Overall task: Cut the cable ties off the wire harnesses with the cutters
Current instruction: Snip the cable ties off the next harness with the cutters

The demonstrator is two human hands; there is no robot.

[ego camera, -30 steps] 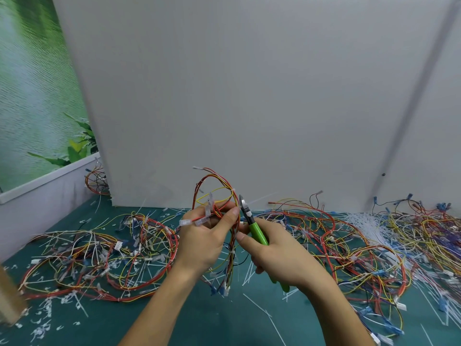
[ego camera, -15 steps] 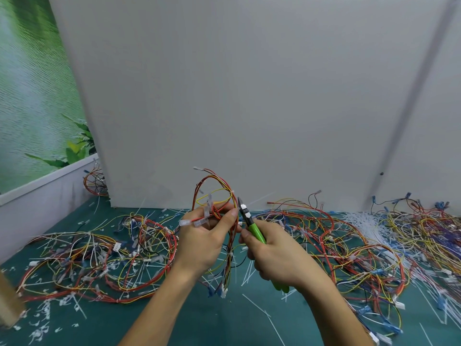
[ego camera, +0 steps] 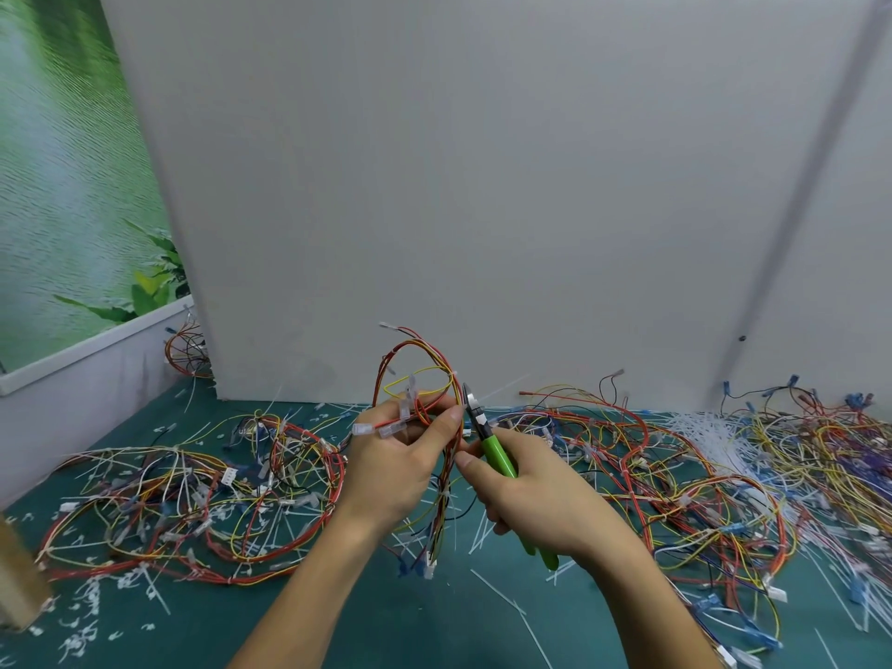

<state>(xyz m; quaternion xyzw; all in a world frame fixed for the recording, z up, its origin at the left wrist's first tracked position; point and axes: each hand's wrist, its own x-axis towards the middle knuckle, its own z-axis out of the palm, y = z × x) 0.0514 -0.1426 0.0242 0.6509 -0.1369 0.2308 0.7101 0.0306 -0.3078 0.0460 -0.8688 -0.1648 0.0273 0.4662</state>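
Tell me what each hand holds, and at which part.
The left hand grips a wire harness around its bundle, just below the loop. The right hand grips the cutters by the green handles.

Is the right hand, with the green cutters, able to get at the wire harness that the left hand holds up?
Probably yes. The right hand grips the cutters with their tip right beside the wire harness pinched in the left hand; nothing stands between them.
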